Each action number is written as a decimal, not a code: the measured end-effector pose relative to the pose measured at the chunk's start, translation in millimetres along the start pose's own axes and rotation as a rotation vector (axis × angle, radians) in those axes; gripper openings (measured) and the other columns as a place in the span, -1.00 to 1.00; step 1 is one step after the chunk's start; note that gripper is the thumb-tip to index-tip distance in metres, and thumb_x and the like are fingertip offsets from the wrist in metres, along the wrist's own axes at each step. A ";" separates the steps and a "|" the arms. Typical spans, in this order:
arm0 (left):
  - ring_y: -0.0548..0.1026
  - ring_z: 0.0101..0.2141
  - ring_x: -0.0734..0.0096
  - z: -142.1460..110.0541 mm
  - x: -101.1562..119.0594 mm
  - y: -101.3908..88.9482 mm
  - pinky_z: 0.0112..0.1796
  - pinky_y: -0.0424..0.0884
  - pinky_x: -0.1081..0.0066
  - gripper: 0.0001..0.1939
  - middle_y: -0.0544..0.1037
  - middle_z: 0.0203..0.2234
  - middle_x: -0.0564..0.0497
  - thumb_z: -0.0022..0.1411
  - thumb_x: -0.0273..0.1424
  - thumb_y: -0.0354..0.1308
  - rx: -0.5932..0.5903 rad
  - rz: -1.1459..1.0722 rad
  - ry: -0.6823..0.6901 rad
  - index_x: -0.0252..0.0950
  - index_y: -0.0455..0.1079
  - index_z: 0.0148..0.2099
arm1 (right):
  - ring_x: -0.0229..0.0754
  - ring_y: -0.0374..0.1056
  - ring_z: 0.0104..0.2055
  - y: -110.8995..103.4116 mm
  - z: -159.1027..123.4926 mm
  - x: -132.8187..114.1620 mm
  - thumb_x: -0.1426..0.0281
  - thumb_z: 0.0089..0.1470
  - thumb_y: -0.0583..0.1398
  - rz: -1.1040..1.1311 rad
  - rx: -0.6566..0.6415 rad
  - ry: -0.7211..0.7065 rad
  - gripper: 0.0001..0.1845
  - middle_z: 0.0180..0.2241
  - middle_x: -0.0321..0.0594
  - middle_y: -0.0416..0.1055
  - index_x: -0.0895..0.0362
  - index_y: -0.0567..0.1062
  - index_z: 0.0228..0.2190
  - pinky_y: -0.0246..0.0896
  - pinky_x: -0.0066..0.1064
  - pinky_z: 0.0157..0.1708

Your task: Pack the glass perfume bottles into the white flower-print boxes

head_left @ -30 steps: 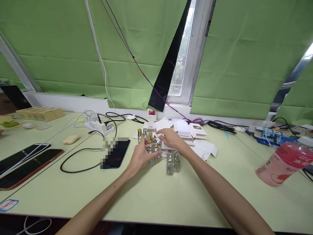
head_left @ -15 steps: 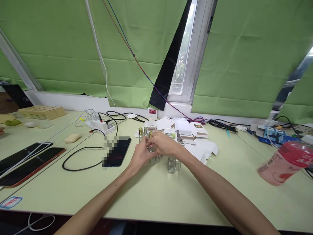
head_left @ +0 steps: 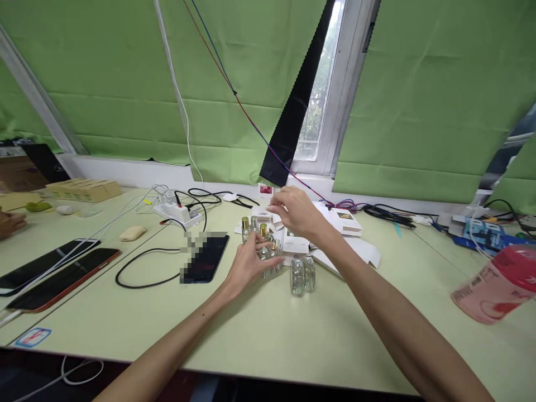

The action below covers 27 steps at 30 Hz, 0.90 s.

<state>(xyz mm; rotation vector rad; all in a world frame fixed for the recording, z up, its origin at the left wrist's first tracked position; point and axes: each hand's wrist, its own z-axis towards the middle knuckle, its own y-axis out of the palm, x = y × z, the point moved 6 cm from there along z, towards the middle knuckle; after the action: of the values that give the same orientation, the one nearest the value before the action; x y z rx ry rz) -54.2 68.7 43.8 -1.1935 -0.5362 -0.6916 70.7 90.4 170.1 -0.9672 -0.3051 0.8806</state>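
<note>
Small clear glass bottles (head_left: 268, 272), several with gold or silver caps, stand close together near the table's middle. My left hand (head_left: 243, 265) is beside them, thumb and fingers spread around the nearest bottles. I cannot tell whether it presses on them. Two more glass bottles (head_left: 303, 275) stand apart, just to the right. Over the white cartons (head_left: 298, 244) behind the bottles, my right hand (head_left: 297, 211) is raised with its fingers curled and pinched together. Whatever lies between those fingertips, if anything, is too small or hidden to name.
Left of the bottles lies a dark phone (head_left: 207, 259); two more phones (head_left: 69, 279) sit farther left under cables. A white power strip (head_left: 178, 214) stands behind. A pink-labelled bottle (head_left: 498, 287) stands at right. Another person's hand (head_left: 12, 224) shows at the left edge.
My right hand has lifted away from the bottles, up and to the right. My left hand stays beside them with its fingers more spread. The view has shifted slightly.
</note>
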 end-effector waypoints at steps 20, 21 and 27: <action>0.44 -0.54 0.41 17.8 -15.8 -26.4 -0.33 0.35 0.38 -0.72 0.64 -0.24 -0.04 0.16 -0.18 0.20 0.247 0.159 0.117 -0.27 0.49 -0.18 | -0.09 0.43 -0.14 87.8 13.0 22.2 0.42 0.15 0.24 0.147 -0.348 0.127 -0.75 -0.17 -0.08 0.55 0.13 0.58 -0.11 0.18 -0.43 -0.23; 0.46 -0.52 0.38 20.2 -18.5 -23.6 -0.32 0.35 0.37 -0.68 0.64 -0.23 -0.05 0.15 -0.17 0.21 0.218 0.182 0.114 -0.28 0.50 -0.15 | -0.11 0.43 -0.19 91.0 13.2 22.0 0.44 0.14 0.24 0.148 -0.360 0.127 -0.78 -0.23 -0.10 0.55 0.14 0.59 -0.15 0.17 -0.43 -0.26; 0.50 -0.45 0.29 23.0 -21.9 -11.1 -0.31 0.32 0.37 -0.66 0.63 -0.35 -0.06 0.24 -0.17 0.13 0.130 0.191 0.154 -0.30 0.55 -0.12 | -0.23 0.37 -0.32 98.4 5.7 22.7 0.49 0.14 0.23 0.322 -0.275 0.054 -0.84 -0.35 -0.20 0.51 0.16 0.58 -0.22 0.14 -0.48 -0.34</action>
<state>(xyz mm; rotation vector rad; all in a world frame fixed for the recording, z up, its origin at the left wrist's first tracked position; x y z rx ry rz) -77.6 92.8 42.3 -1.0444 -0.3284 -0.5704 31.2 137.2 89.6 -1.3176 -0.2305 1.1224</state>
